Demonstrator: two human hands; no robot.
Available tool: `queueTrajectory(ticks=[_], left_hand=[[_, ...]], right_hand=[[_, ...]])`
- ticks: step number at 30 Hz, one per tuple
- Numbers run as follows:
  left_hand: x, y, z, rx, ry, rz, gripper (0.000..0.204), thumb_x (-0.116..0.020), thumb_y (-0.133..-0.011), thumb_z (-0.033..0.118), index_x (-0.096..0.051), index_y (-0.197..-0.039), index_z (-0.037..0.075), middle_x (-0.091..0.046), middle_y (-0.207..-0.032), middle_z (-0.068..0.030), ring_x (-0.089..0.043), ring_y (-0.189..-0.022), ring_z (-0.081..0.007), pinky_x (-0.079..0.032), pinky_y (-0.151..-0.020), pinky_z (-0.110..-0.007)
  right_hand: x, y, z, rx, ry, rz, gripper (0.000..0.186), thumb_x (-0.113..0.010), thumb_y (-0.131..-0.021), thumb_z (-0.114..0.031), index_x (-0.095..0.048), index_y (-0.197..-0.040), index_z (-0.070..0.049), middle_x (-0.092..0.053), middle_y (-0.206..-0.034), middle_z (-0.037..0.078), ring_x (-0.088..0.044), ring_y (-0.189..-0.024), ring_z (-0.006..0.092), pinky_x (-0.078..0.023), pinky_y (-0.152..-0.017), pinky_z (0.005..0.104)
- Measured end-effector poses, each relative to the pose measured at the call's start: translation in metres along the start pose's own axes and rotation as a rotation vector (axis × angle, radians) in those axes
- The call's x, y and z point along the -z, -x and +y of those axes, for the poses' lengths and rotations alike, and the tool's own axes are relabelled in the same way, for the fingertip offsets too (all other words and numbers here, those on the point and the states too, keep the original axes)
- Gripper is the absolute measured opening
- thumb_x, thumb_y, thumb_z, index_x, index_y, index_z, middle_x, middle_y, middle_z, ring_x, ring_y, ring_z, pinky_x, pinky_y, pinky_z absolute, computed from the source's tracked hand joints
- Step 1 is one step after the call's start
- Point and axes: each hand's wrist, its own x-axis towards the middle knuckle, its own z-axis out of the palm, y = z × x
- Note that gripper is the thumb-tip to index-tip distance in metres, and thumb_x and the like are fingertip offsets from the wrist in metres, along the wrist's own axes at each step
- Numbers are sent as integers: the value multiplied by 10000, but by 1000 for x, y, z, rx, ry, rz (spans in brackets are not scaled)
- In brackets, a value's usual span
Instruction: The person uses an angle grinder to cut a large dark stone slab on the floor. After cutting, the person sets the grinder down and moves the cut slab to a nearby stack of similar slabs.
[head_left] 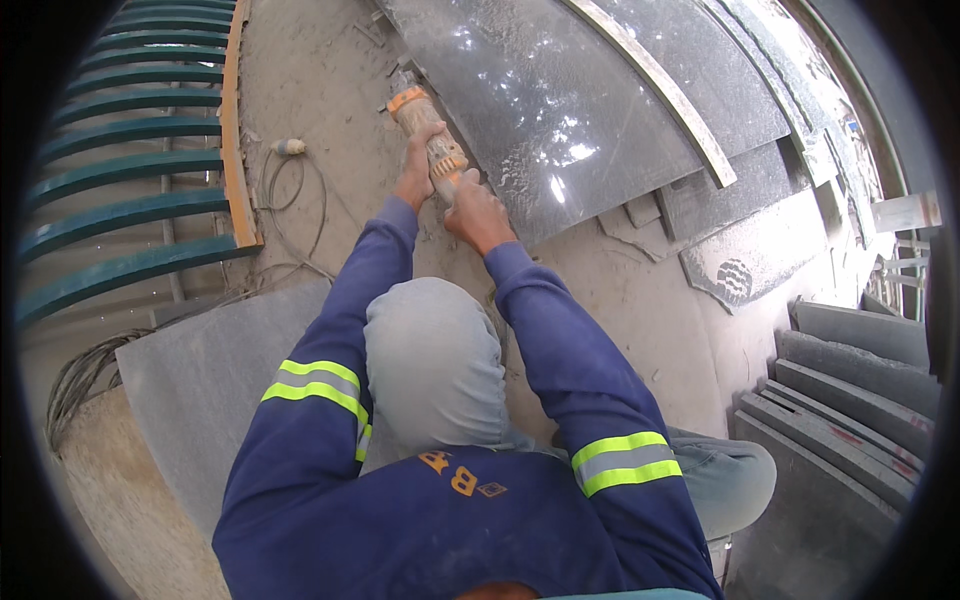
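A dusty orange and grey power tool, most likely an angle grinder, is gripped in both hands ahead of me. My left hand wraps round the middle of its body from the left side. Closed round its rear end is my right hand. The tool's front points away from me, beside the left edge of a wet dark stone slab. Its working tip is small and dusty, so I cannot tell whether it touches the slab.
Curved green bars with an orange edge beam stand at the left. A cable with a pale plug lies coiled on the dusty floor. Broken slab pieces and a row of upright slabs are at the right. A grey slab lies lower left.
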Motion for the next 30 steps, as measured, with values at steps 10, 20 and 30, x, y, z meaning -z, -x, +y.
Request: queueTrajectory(ticks=[10, 20, 30], left_hand=[[-1, -16, 10, -16, 34, 18, 318, -687, -842, 289, -557, -1000, 45, -606, -797, -99, -652, -640, -250, -604, -605, -409], [-3, 12, -10, -3, 2, 23, 354, -700, -834, 307, -565, -1031, 45, -611, -831, -97, -661, -670, -234, -603, -597, -400], [-6, 9, -5, -27, -10, -13, 302, -692, -843, 272, -569, -1018, 59, -617, -820, -86, -665, -664, -233, -603, -594, -401]], right_hand=[[8, -20, -9, 27, -5, -7, 433, -642, -812, -118, -451, -1147, 80, -669, -1072, 372, -668, -1055, 499, -529, -932, 524], [3, 15, 2, -5, 3, -4, 449, -652, -813, -126, -452, -1163, 71, -653, -1103, 377, -661, -1065, 503, -528, -925, 528], [-2, 10, 5, 12, 7, 40, 422, -639, -815, -121, -465, -1150, 67, -664, -1090, 367, -660, -1070, 501, -524, -937, 529]])
